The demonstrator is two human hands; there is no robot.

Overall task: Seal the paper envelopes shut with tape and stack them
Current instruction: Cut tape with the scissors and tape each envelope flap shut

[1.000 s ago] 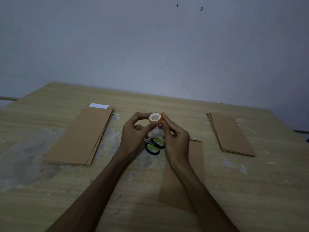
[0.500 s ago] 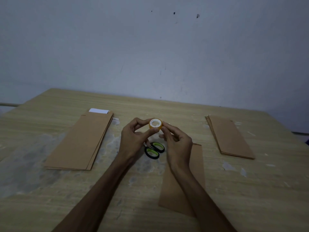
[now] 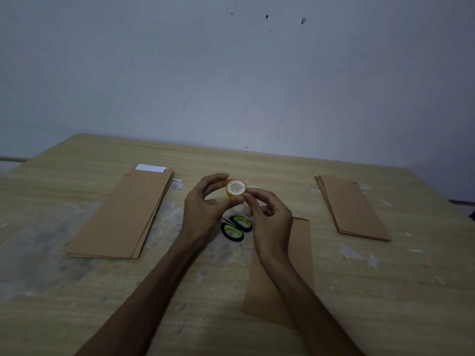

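Both hands, left hand (image 3: 203, 209) and right hand (image 3: 270, 217), hold a tape roll (image 3: 236, 188) above scissors (image 3: 236, 228).

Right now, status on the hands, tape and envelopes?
Left hand holds tape roll, right hand pinching at its edge. Single envelope flat under right arm, no tape on it yet. Scissors lying between hands, nothing blocking.
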